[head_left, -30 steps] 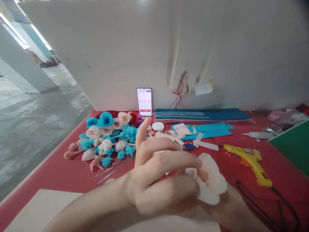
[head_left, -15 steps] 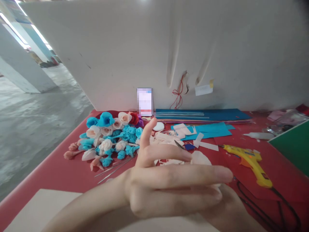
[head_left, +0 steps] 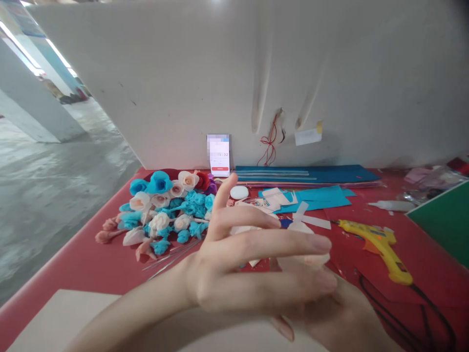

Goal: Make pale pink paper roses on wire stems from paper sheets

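Observation:
My left hand point(head_left: 252, 259) reaches across the middle with its back towards me. Its little finger points up, while the other visible fingers stretch right over a cream paper petal piece point(head_left: 300, 228). Behind and below it is my right hand point(head_left: 337, 308), largely covered, with one fingertip showing underneath. Both hands meet around the pale paper, whose folded edge point(head_left: 318, 260) shows between the left fingers. The left thumb and most right fingers are hidden. To the left lies a pile of blue, cream and pink paper flowers point(head_left: 160, 222).
A yellow glue gun point(head_left: 381, 244) with a black cord lies at right. Blue paper sheets point(head_left: 318, 195), cream scraps and a round white lid point(head_left: 239, 192) lie behind the hands. A phone point(head_left: 220, 156) leans on the white panel. A cream sheet point(head_left: 66, 313) is at front left.
The left fingers have drawn slightly left and up over the paper. A right fingertip now shows below. The dark pointed tip seen behind the left hand is out of sight.

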A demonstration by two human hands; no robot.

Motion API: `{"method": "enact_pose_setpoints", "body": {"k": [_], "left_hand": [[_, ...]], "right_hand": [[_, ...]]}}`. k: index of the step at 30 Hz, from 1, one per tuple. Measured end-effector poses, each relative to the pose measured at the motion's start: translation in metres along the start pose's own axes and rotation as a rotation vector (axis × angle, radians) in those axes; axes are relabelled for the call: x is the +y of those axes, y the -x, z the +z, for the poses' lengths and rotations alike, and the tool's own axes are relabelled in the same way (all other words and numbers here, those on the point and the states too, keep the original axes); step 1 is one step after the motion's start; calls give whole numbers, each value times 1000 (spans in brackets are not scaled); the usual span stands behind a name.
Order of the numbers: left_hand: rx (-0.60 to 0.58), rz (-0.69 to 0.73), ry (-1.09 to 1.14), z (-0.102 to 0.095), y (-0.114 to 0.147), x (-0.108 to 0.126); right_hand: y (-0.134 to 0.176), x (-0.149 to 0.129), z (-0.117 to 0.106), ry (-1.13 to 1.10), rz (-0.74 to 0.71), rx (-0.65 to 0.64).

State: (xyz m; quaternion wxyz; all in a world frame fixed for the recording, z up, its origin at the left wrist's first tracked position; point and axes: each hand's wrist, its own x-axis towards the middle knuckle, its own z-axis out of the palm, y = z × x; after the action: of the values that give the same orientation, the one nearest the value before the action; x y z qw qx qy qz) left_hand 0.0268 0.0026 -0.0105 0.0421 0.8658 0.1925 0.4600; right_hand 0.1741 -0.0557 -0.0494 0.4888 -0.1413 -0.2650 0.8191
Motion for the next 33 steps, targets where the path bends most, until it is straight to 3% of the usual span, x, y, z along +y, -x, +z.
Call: {"method": "enact_pose_setpoints", "body": {"k": [1, 2, 7, 14, 16, 18, 21, 23, 27, 30, 33], "left_hand": [[153, 117, 17, 2, -3, -2], [218, 176, 6, 2, -6, -4], [44, 256, -52, -7, -11, -8], [206, 188, 57, 2, -9, -10], [149, 100, 222, 2, -13, -10], [25, -112, 482, -2, -17, -10], [-209, -445, 839, -9, -21, -10], [-334, -579, 966, -13, -23, -11], [-406, -673, 1035, -13, -27, -12], [-437, -730, 1062, -11, -28, -12], [-456, -789, 1141, -10, -26, -13]], "right_hand": [[0, 0, -1, 1, 2, 10], [0, 0, -1, 2, 7, 14], [0, 1, -2, -1, 28, 0], [1, -6, 4, 98, -42, 70], [7, -12, 4, 234, -118, 163], [14, -21, 2, 422, -190, 236], [21, -34, -7, 705, -275, 264], [21, -40, -14, 841, -324, 270], [15, -37, -17, 863, -403, 217], [13, -27, -9, 850, -490, 263], [11, -19, 1, 769, -472, 308]]}}
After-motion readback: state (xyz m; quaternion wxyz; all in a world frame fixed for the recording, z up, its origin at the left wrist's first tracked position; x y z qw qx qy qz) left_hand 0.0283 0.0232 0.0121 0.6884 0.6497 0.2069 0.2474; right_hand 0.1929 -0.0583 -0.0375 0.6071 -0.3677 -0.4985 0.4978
